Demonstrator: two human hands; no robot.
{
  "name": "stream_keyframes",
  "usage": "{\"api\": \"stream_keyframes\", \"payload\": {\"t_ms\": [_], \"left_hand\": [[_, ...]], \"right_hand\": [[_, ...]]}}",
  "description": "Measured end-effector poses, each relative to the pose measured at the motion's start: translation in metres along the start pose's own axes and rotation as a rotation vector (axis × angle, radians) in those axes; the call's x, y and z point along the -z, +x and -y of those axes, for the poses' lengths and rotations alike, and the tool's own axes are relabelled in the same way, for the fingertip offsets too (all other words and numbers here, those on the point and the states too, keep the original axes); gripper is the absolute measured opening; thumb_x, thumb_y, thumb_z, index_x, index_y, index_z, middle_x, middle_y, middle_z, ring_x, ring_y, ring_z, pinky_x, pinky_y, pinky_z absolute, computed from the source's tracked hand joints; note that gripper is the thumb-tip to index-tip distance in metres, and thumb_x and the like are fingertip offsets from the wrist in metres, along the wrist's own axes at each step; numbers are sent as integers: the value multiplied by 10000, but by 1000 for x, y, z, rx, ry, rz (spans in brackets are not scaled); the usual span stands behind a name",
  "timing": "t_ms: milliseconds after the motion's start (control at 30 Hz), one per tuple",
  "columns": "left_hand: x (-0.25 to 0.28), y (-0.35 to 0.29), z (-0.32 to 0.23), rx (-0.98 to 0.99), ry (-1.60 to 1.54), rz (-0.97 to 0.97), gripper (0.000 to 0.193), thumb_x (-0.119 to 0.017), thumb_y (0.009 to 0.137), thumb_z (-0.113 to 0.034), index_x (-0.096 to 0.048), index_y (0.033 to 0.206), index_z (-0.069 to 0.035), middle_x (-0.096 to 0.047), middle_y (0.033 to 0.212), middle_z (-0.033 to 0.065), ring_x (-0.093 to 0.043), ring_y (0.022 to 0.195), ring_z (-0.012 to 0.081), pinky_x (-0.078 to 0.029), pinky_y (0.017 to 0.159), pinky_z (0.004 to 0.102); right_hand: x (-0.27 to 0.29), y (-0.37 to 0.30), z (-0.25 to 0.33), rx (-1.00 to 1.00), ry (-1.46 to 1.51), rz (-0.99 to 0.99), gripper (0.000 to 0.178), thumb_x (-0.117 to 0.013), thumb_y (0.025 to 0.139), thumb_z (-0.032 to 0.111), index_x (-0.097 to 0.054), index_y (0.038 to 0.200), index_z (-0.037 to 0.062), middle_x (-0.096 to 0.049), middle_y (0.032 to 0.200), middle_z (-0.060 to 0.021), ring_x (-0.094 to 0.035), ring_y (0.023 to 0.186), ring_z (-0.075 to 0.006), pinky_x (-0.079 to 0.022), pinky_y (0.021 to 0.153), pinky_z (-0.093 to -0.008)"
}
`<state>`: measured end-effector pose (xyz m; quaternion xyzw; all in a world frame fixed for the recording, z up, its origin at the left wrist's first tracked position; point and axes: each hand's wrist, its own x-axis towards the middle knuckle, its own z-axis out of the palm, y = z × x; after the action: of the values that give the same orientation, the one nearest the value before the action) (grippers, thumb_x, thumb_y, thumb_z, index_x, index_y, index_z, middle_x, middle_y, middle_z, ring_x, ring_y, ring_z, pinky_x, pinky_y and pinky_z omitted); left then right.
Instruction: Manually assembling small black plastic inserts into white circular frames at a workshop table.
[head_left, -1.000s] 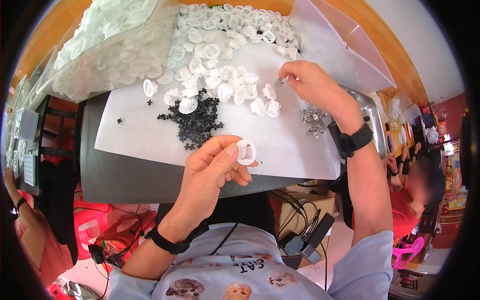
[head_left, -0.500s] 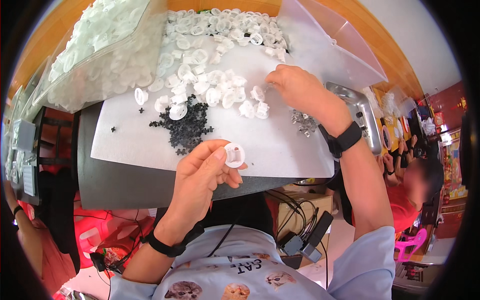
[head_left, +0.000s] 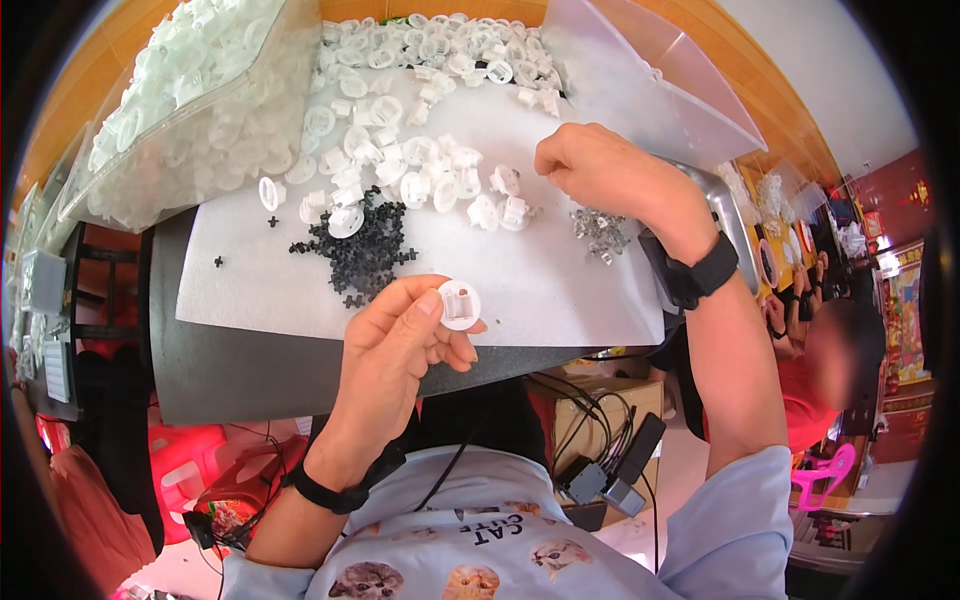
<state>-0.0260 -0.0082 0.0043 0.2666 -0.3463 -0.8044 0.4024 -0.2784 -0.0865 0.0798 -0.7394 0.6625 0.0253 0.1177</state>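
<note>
Near the front edge of the table, my left hand [head_left: 395, 335] pinches a white round plastic part [head_left: 460, 305] between thumb and fingers. The part has a flat disc face with a boxy recess. My right hand [head_left: 610, 175] is above the white sheet, just beyond a small heap of shiny metal pieces [head_left: 600, 232]. Its fingers are curled together and their tips point left; what they hold, if anything, is hidden. Between the hands and the back lie a pile of small black cross-shaped pieces [head_left: 358, 250] and a cluster of loose white plastic parts [head_left: 435, 170].
A clear bin [head_left: 190, 150] heaped with white parts stands at the left. Another clear bin [head_left: 665, 85] is tilted at the back right, near a metal tray [head_left: 735, 220]. More white parts [head_left: 440, 40] cover the back. A person in red [head_left: 812, 420] sits at the right.
My right hand has shifted slightly right and toward the metal heap, its fingers more curled. The left hand still grips the white part, turned a little. The whole view has moved slightly.
</note>
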Motion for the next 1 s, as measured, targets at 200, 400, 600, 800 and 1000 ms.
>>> {"api": "stream_keyframes", "payload": {"t_ms": [200,400,600,800,1000], "left_hand": [[0,-1,1,-18,15,4,274,-420,995,-200,-537,1107,22,-657,908,162,-622,711,160,-503,624,265],[-2,-2,1,-16,16,-2,275,-421,994,-199,-537,1112,21,-657,908,160,-620,711,158,-499,623,267],[1,-5,1,-23,21,-3,276,-427,993,-201,-537,1117,19,-657,907,159,-619,718,161,-498,626,267],[0,-4,1,-33,21,9,273,-427,995,-200,-537,1123,15,-656,909,158,-617,716,160,-497,628,266],[2,-4,3,-44,15,19,272,-423,996,-194,-539,1132,11,-655,911,157,-616,718,160,-498,632,267]], "right_hand": [[-8,-17,14,80,26,81,153,-536,793,53,-630,899,-4,-639,816,-164,-613,766,-310,-470,661,-387],[-14,-29,28,92,-89,32,158,-485,707,-10,-599,815,-5,-617,825,-200,-596,822,-383,-467,682,-461],[-27,-52,22,204,-145,-112,140,-472,735,-29,-589,812,-30,-590,842,-200,-584,836,-377,-471,698,-444],[-25,-70,20,150,-14,-165,159,-483,771,-34,-603,876,-21,-576,867,-193,-574,846,-372,-467,723,-442],[-34,-57,15,187,-35,-227,126,-492,799,-1,-600,862,-19,-581,869,-191,-579,836,-369,-472,716,-440]]}}
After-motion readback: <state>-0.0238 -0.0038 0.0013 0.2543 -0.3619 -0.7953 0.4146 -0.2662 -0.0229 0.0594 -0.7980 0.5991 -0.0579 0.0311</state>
